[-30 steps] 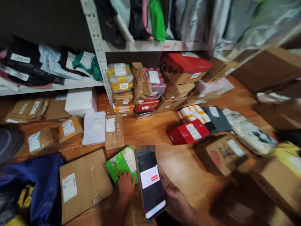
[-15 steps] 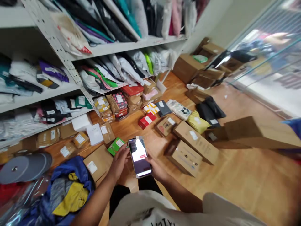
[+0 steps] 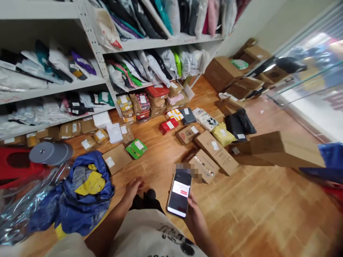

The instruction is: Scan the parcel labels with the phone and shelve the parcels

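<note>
In my right hand (image 3: 195, 210) is a smartphone (image 3: 179, 198), tilted a little, its lit screen facing up with a white panel and a small red button. The fingers close around its right edge. My left hand (image 3: 134, 187) is apart from the phone, over the floor to its left, its fingers loosely bent and holding nothing. Beyond the left hand lie a green parcel (image 3: 136, 148) with a white label and a flat brown carton (image 3: 117, 159). Just past the phone's top is a brown box (image 3: 204, 166) on the floor.
White metal shelves (image 3: 166, 42) full of bagged goods stand along the back. Labelled parcels, including a red box (image 3: 168, 126) and a yellow bag (image 3: 223, 134), lie on the wooden floor. At left sits a blue sack (image 3: 80, 207); at right, an opened carton (image 3: 286, 148).
My left hand has let go of the phone and moved away from it. My right hand has carried the phone to the right and down. The camera view has shifted.
</note>
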Tool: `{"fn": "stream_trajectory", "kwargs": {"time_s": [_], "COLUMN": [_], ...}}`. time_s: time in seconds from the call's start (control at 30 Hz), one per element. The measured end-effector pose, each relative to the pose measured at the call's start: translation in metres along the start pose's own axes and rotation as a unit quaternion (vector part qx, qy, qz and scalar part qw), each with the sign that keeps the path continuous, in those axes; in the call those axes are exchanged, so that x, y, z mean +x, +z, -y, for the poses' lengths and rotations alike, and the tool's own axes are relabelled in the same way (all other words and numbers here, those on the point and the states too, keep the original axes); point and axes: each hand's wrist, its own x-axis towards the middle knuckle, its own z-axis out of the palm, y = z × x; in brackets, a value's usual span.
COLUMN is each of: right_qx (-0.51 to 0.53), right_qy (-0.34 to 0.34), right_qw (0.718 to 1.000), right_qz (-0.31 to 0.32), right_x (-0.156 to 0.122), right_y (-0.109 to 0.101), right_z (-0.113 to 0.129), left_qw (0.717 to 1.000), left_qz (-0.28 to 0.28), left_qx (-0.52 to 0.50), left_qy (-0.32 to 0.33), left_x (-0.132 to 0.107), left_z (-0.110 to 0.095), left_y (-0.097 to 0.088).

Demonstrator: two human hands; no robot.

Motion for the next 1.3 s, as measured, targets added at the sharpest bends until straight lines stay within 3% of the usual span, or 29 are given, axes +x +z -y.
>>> {"fn": "stream_trajectory", "kwargs": {"time_s": [0.07, 0.17, 0.3, 0.4, 0.53, 0.73, 0.9, 1.1, 1.2, 1.3], "right_qx": [-0.013, -0.049, -0.073, -0.088, -0.106, -0.115, -0.117, -0.124, -0.141, -0.167], "right_qy": [0.036, 0.071, 0.062, 0.094, 0.108, 0.143, 0.152, 0.143, 0.147, 0.120], "right_qw": [0.999, 0.995, 0.992, 0.989, 0.987, 0.978, 0.973, 0.971, 0.963, 0.967], "right_qz": [-0.024, -0.046, -0.079, -0.073, -0.062, -0.099, -0.127, -0.148, -0.176, -0.148], "right_x": [0.010, 0.042, 0.101, 0.145, 0.195, 0.249, 0.280, 0.300, 0.304, 0.302], "right_y": [-0.023, -0.048, -0.061, -0.054, -0.035, -0.007, 0.013, 0.026, 0.033, 0.042], "right_z": [-0.004, -0.016, -0.041, -0.063, -0.089, -0.115, -0.114, -0.107, -0.103, -0.096], "left_qw": [0.997, 0.990, 0.974, 0.966, 0.960, 0.966, 0.962, 0.958, 0.963, 0.974], "left_qz": [-0.069, -0.110, -0.097, -0.051, -0.035, -0.080, -0.078, -0.095, -0.063, -0.015], "left_qx": [-0.018, -0.062, -0.145, -0.169, -0.165, -0.148, -0.154, -0.154, -0.151, -0.149], "left_qy": [-0.032, -0.069, -0.144, -0.186, -0.224, -0.198, -0.214, -0.224, -0.213, -0.173], "left_x": [0.020, 0.048, 0.083, 0.112, 0.158, 0.207, 0.221, 0.236, 0.235, 0.230], "left_z": [0.029, 0.068, 0.105, 0.117, 0.115, 0.110, 0.097, 0.077, 0.063, 0.041], "left_y": [-0.016, -0.022, 0.005, 0.033, 0.054, 0.042, 0.033, 0.039, 0.041, 0.044]}}
